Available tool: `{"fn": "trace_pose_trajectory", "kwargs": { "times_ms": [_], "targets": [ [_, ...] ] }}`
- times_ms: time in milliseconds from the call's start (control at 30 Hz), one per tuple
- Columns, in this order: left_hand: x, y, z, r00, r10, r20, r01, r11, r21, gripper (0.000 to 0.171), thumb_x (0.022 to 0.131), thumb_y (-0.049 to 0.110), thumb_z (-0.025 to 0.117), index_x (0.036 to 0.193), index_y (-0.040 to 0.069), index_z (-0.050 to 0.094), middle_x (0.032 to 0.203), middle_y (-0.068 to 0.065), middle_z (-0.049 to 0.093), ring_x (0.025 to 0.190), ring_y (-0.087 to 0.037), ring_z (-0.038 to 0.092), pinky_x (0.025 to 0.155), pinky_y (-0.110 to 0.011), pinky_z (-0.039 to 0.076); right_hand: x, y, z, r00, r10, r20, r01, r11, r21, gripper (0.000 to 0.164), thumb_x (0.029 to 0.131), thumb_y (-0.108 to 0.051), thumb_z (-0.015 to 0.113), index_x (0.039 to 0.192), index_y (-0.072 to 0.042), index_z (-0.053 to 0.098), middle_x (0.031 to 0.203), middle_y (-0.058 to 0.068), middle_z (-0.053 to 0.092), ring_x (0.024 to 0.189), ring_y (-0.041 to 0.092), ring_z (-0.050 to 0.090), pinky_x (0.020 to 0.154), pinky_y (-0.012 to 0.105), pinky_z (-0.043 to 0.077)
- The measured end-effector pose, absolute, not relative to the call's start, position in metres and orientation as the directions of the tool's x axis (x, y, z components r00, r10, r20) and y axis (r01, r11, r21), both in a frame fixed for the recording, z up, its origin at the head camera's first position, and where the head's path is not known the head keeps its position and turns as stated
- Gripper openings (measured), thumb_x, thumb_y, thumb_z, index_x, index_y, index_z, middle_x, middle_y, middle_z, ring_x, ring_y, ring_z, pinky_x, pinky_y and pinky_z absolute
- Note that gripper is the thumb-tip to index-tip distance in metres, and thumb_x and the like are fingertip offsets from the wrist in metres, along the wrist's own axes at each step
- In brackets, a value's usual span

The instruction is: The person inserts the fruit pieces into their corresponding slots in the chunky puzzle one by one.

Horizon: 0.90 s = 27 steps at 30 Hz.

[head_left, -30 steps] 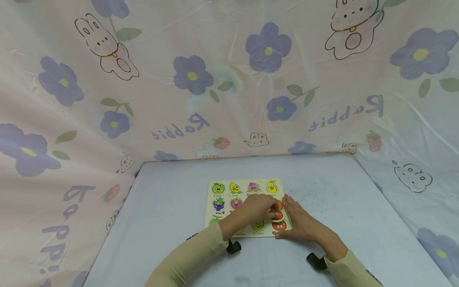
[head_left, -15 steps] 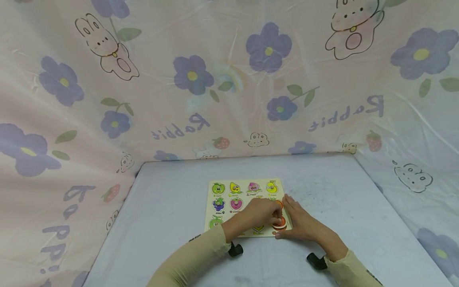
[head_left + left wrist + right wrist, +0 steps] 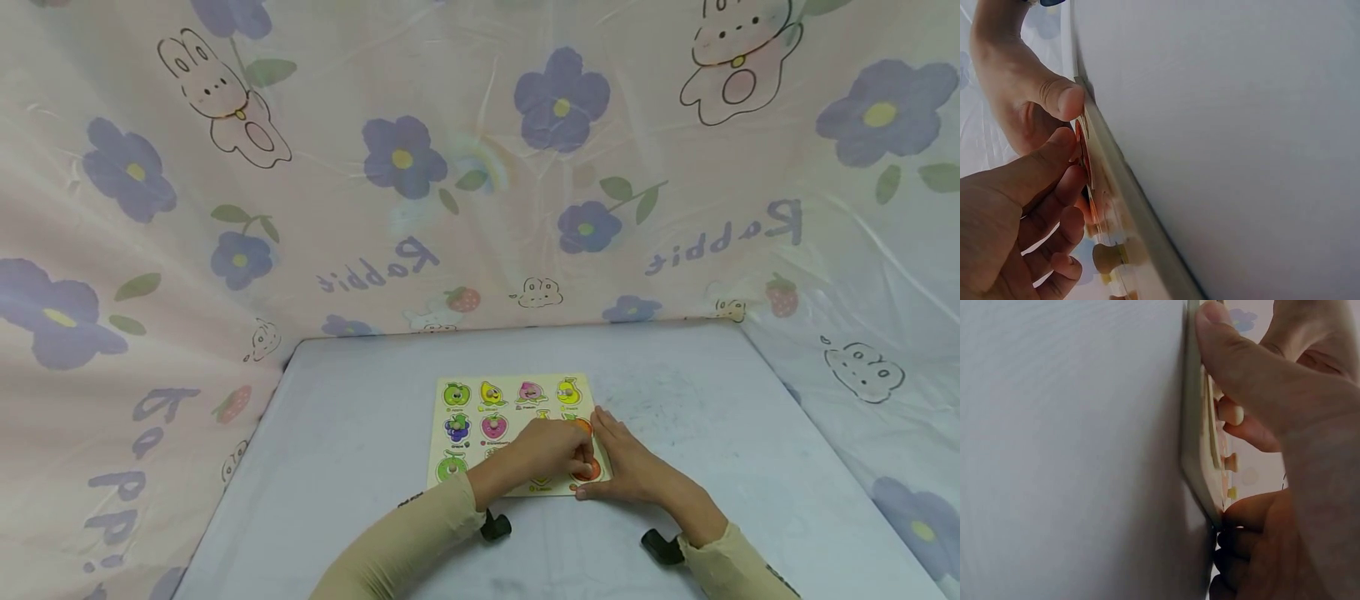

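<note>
A cream wooden fruit puzzle board point(image 3: 480, 454) lies on the white table. My left hand point(image 3: 543, 450) reaches across it to the near right corner, thumb and index finger pinching a round orange-red fruit puzzle piece point(image 3: 591, 471). In the left wrist view this puzzle piece point(image 3: 1083, 150) shows as a thin disc at the board's face, partly covered by the fingertips. Along the board's right edge lie the outstretched fingers of my right hand point(image 3: 633, 468), with its thumb against the near corner. The right wrist view shows that thumb point(image 3: 1229, 337) on the board's edge.
Several knobbed fruit pieces fill the board, among them a green apple point(image 3: 457, 394), purple grapes point(image 3: 457, 427) and a yellow pear point(image 3: 569, 392). My left forearm hides part of the near row. A patterned curtain point(image 3: 480, 167) rises behind the table point(image 3: 360, 417).
My left hand has moved slightly toward the near edge, lowering the orange-red puzzle piece from above the board into the near right corner spot. The right hand has stayed put.
</note>
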<state>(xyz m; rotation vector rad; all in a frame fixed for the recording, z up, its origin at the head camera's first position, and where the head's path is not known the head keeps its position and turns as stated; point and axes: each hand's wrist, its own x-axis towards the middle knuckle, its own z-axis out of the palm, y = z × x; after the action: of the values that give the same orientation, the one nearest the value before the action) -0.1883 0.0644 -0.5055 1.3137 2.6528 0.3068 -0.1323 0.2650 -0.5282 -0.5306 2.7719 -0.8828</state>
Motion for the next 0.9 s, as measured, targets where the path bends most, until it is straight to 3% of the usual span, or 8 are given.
{"fn": "trace_pose_trajectory", "kwargs": {
  "times_ms": [900],
  "targets": [
    [-0.1835,0.0663,-0.5086,-0.642,0.762,-0.087,0.739,0.645,0.195,0.012,0.098,0.045,0.079,0.098,0.033,0.075,0.081,0.024,0.061,0.071,0.008,0.052,0.065,-0.020,0.043,-0.1331,0.2642,-0.5273,-0.926,-0.372,-0.070,-0.267,0.771,-0.578,0.137,0.077,-0.064,0.091,0.165,0.011,0.019,0.175,0.031,0.011,0.160,0.053,0.013,0.121,0.071,0.027]
  ]
}}
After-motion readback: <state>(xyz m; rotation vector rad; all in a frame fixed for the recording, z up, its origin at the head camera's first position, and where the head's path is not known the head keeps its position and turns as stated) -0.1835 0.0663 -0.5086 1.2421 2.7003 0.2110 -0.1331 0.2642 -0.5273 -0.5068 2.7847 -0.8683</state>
